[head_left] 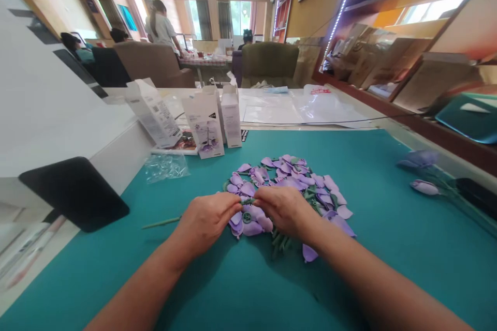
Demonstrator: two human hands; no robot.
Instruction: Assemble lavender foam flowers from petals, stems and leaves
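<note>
hands: both meet over the near edge of the petal pile, fingertips almost touching each other.
left hand: fingers pinched together on one end of a small green piece, thumb and forefinger closed on it.
right hand: fingers closed on the other end of the same green piece, palm down, knuckles covering part of the pile.
green piece: short and dark green, held level between the two hands, just above the pile's near side.
petal pile: loose purple petals with green bits mixed in, spread on the teal mat, roughly at its middle.
stray petal: purple, lying alone just nearer than the pile, beside the right forearm.
green stem: thin, flat on the mat, left of the pile and close to the left hand.
plastic bag: clear and crumpled, left of the pile and farther back.
boxes: three white cartons, opened, standing behind the pile at the mat's far edge.
finished flowers: purple buds on stems, well to the right of the pile.
black pad: dark, tilted, far left of the pile, off the mat.
people: several at a table in the room far behind the pile.
</note>
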